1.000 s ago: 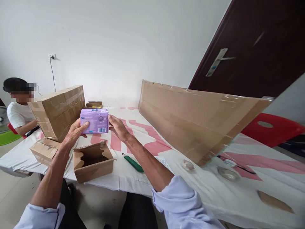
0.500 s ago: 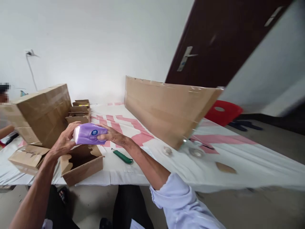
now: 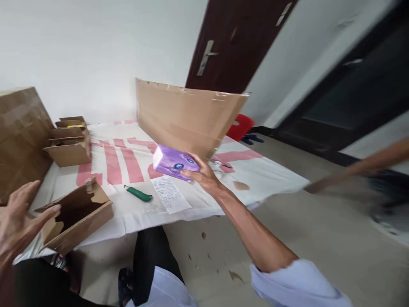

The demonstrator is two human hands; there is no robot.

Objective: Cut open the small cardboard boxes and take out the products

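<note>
My right hand [image 3: 204,172] grips a purple packet of tissues [image 3: 174,162] by its right end, holding it above the table. At the far left, my left hand [image 3: 21,219] is empty, with thumb and fingers apart, beside an open cardboard box [image 3: 84,224] at the table's near edge. The box's inside is dark; I cannot make out any contents. Between box and packet lies a green utility knife [image 3: 139,193]. A white sheet printed with small figures [image 3: 171,195] lies below the packet.
Open small boxes [image 3: 70,143] stand behind, next to a large carton stack [image 3: 19,140]. A tall cardboard panel [image 3: 188,113] leans across the back of the cloth-covered table [image 3: 118,219]. At right, another person's blurred arm [image 3: 364,166] reaches toward the table corner.
The packet has gone from both hands to my right hand alone and moved right. My left hand has let go and moved left. The view has swung right, and another person's arm has appeared.
</note>
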